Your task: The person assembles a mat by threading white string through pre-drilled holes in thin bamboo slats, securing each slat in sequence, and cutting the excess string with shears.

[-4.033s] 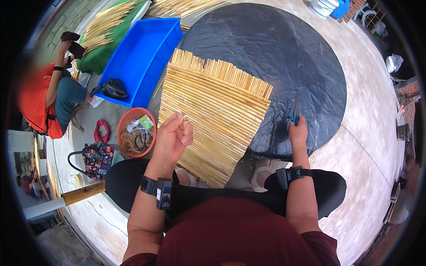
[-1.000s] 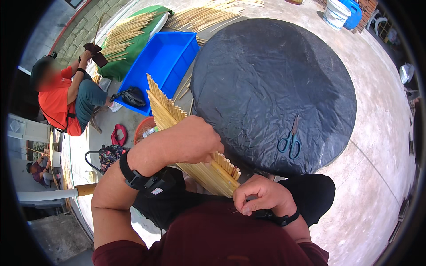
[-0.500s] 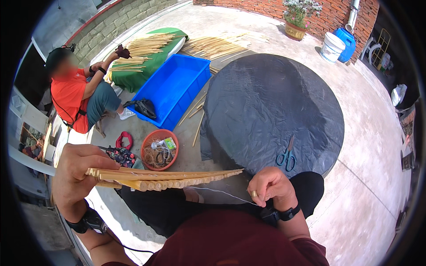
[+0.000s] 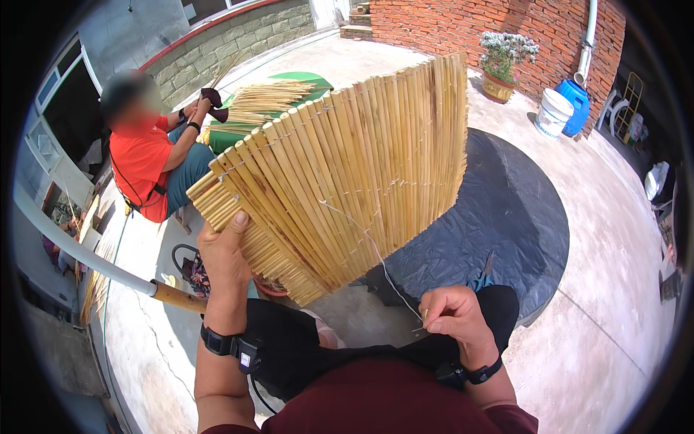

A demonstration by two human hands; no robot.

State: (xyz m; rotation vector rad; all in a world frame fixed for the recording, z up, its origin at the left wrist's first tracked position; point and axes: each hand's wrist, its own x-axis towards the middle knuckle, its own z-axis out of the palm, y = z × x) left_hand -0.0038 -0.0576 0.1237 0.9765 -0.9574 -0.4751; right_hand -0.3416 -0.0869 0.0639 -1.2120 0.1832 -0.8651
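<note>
My left hand (image 4: 223, 253) is closed on the left edge of a mat (image 4: 361, 159) of thin cane sticks bound side by side with white stitches. The mat hangs tilted in the air, its face toward me, and its left end is folded under. From the middle of the mat a white thread (image 4: 383, 269) runs down to my right hand (image 4: 455, 318). There my thumb and finger pinch a thin needle (image 4: 417, 330), whose tip sticks out to the left.
A round surface under black plastic (image 4: 517, 202) lies ahead, with scissors (image 4: 484, 273) near my knee. At the left, a co-worker in a red shirt (image 4: 141, 155) sits beside loose sticks (image 4: 267, 101) on green cloth. A white bucket (image 4: 554, 114) and blue barrel (image 4: 577, 108) stand far right.
My left hand has turned the mat from edge-on to face-on and raised it, so it now hides the blue crate. My right hand stays low, pinching the needle.
</note>
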